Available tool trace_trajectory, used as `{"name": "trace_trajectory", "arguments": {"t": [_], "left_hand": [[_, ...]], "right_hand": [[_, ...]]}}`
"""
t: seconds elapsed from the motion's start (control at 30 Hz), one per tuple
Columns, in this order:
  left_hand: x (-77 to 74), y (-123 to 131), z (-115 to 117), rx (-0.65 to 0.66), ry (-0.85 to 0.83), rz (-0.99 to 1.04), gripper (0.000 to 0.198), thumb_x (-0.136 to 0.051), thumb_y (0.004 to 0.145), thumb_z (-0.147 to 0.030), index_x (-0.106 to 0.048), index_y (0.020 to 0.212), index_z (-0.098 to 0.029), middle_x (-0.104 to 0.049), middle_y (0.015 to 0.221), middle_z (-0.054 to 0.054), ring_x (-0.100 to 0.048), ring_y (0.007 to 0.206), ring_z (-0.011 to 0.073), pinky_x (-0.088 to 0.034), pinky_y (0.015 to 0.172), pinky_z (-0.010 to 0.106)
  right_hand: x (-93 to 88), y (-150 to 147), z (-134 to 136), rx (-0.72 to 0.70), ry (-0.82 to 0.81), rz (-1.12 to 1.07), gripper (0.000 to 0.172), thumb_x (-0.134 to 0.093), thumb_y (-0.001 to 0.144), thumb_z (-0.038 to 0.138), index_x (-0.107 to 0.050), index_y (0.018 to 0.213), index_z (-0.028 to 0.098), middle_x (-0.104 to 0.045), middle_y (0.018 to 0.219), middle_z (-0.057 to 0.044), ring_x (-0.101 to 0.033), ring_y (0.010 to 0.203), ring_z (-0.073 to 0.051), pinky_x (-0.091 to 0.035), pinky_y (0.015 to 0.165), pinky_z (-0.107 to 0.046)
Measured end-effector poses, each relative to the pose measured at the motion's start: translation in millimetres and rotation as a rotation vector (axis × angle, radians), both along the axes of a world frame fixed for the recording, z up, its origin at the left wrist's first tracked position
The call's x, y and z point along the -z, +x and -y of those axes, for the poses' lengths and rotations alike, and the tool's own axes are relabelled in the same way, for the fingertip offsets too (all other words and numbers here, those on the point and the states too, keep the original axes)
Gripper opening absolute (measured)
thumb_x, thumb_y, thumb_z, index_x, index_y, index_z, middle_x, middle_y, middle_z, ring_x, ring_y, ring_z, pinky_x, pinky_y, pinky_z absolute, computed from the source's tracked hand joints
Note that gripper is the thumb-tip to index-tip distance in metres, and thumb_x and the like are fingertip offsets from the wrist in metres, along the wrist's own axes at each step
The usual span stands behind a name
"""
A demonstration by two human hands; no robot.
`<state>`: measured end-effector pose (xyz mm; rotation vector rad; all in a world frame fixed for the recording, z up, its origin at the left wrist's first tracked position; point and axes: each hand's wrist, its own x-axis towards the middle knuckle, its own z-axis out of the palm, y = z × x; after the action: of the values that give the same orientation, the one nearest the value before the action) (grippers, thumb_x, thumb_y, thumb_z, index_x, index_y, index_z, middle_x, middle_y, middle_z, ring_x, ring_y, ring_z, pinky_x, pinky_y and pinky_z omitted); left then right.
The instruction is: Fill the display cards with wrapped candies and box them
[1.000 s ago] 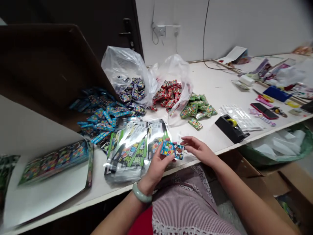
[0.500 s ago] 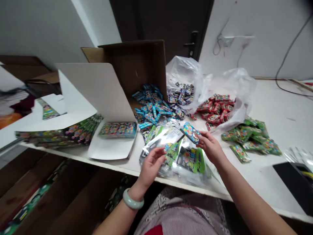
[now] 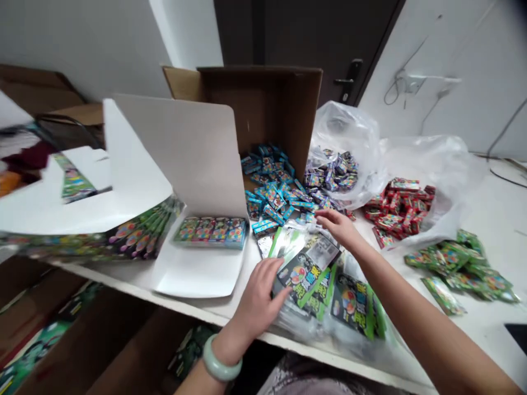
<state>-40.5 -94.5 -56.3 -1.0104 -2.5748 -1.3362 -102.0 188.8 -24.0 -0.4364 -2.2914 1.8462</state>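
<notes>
My left hand (image 3: pixel 260 296) lies flat, fingers spread, on the near edge of a pile of clear bags printed green and black (image 3: pixel 319 274). A pale green bangle (image 3: pixel 218 365) is on that wrist. My right hand (image 3: pixel 338 227) reaches left over the far end of the same pile, fingers stretched out, right beside a heap of small blue packets (image 3: pixel 272 192). No packet shows in either hand. An open white carton (image 3: pixel 197 274) to the left holds one row of packets (image 3: pixel 212 230) along its back.
A brown cardboard box (image 3: pixel 263 104) lies on its side behind the blue heap. Purple packets in a clear bag (image 3: pixel 333 170), red packets (image 3: pixel 399 206) and green packets (image 3: pixel 461 263) spread to the right. Flat printed cartons (image 3: pixel 102 236) are stacked at the left.
The view has swung left. My right hand no longer shows the blue packet it held and has moved toward the blue heap. My left hand has come down flat on the bags.
</notes>
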Motion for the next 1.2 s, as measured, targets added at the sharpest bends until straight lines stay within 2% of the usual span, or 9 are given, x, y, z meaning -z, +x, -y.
{"name": "trace_trajectory", "arguments": {"t": [0.17,0.3,0.4,0.53,0.63,0.73,0.83,0.97,1.2], "left_hand": [[19.0,-19,-25,0.129,-0.244,-0.021,0.063,-0.065,0.084,-0.034,-0.04,0.14,-0.02,-0.046,0.142,0.017,-0.041,0.134,0.0362,-0.035,0.109,0.059],[22.2,-23,-32,0.128,-0.32,-0.047,0.06,-0.065,0.083,-0.03,-0.041,0.138,-0.021,-0.047,0.14,0.018,-0.042,0.132,0.0367,-0.036,0.107,0.058],[19.4,-21,-32,0.118,-0.335,-0.07,0.062,-0.064,0.084,-0.029,-0.039,0.14,-0.022,-0.047,0.139,0.017,-0.044,0.13,0.0356,-0.036,0.107,0.056],[3.7,-21,-31,0.046,-0.336,-0.101,0.068,-0.064,0.084,-0.028,-0.034,0.144,-0.018,-0.046,0.141,0.019,-0.039,0.133,0.0375,-0.03,0.109,0.059],[-25.3,-24,-35,0.034,-0.263,-0.111,0.058,-0.058,0.088,-0.025,-0.037,0.141,-0.013,-0.048,0.14,0.02,-0.043,0.132,0.0354,-0.033,0.109,0.054],[-59.7,-23,-42,0.066,-0.129,-0.013,0.036,-0.047,0.093,-0.022,-0.054,0.127,-0.015,-0.064,0.119,0.013,-0.061,0.11,0.0272,-0.046,0.096,0.043],[-82.2,-9,-47,0.133,0.023,0.205,0.022,-0.051,0.089,-0.019,-0.066,0.103,-0.017,-0.069,0.092,0.006,-0.064,0.084,0.0192,-0.051,0.077,0.032],[-87.2,24,-45,0.237,0.152,0.683,0.017,-0.06,0.082,-0.024,-0.065,0.094,-0.013,-0.056,0.063,-0.003,-0.05,0.05,0.0083,-0.038,0.049,0.018],[-75.1,51,-30,0.273,0.166,0.98,0.035,-0.074,0.072,-0.036,-0.064,0.098,-0.016,-0.06,0.07,-0.001,-0.053,0.054,0.0084,-0.038,0.05,0.019]], "right_hand": [[13.7,62,-9,-0.023,0.465,0.073,0.027,-0.072,0.071,0.032,-0.071,0.096,0.023,-0.071,0.101,-0.009,-0.062,0.096,-0.028,-0.043,0.095,-0.046],[21.5,66,12,-0.032,0.646,0.123,0.044,-0.078,0.065,0.023,-0.067,0.107,0.02,-0.065,0.114,-0.016,-0.056,0.109,-0.033,-0.04,0.099,-0.046],[21.8,57,17,0.04,0.594,0.129,0.049,-0.081,0.058,0.019,-0.066,0.105,0.018,-0.065,0.106,-0.015,-0.056,0.103,-0.031,-0.042,0.094,-0.044],[3.0,54,1,0.105,0.517,0.125,0.018,-0.075,0.065,0.019,-0.066,0.082,0.019,-0.062,0.071,-0.002,-0.055,0.069,-0.018,-0.045,0.072,-0.034],[-27.3,63,-11,0.071,0.443,0.054,0.015,-0.076,0.063,0.021,-0.062,0.064,0.019,-0.055,0.057,0.004,-0.047,0.057,-0.011,-0.04,0.059,-0.026],[-57.8,80,-13,-0.012,0.245,-0.004,0.018,-0.081,0.058,0.022,-0.064,0.065,0.018,-0.057,0.056,0.005,-0.048,0.054,-0.009,-0.036,0.052,-0.022],[-76.1,103,-15,-0.11,0.111,0.047,0.019,-0.082,0.058,0.023,-0.067,0.066,0.015,-0.061,0.058,0.003,-0.05,0.052,-0.008,-0.035,0.049,-0.02],[-78.7,137,-17,-0.183,0.038,0.208,0.012,-0.079,0.065,0.018,-0.069,0.068,0.013,-0.063,0.059,0.0,-0.052,0.052,-0.008,-0.038,0.047,-0.019],[-68.9,170,-6,-0.252,-0.155,0.395,0.015,-0.081,0.063,0.012,-0.066,0.063,0.016,-0.061,0.059,0.001,-0.055,0.055,-0.009,-0.047,0.051,-0.022]]}}
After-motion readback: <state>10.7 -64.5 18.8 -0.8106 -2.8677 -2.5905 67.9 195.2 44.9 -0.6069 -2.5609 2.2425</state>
